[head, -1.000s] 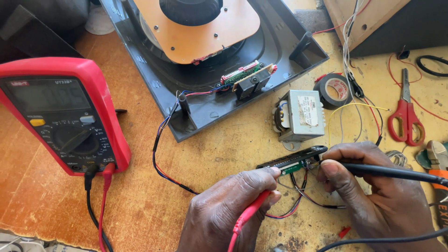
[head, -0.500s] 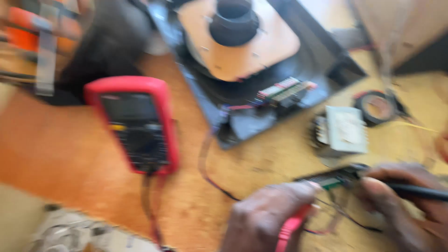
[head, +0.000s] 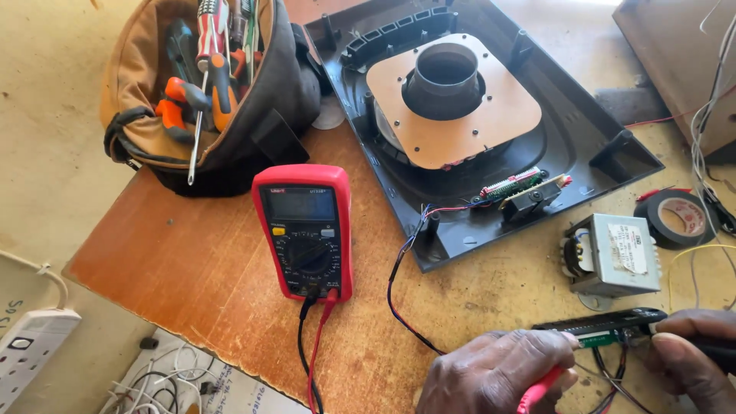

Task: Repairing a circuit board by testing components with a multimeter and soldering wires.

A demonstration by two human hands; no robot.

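Note:
My left hand (head: 497,369) grips a red test probe (head: 539,389) at the bottom of the view. My right hand (head: 690,359) holds a black probe (head: 717,351) at the lower right corner. Both tips rest at a narrow black circuit board with a green part (head: 606,326) lying between the hands. A red multimeter (head: 305,230) lies on the wooden table (head: 192,261), its red and black leads (head: 313,353) running down toward me.
A dark speaker panel with a round port (head: 475,100) lies at the top. A grey transformer (head: 613,254) and a roll of black tape (head: 678,218) sit at right. A tool bag with screwdrivers (head: 207,84) stands top left. A white power strip (head: 31,345) lies off the table.
The view has swung left and back, bringing the tool bag and table edge into sight. Both hands stay on the probes at the small board.

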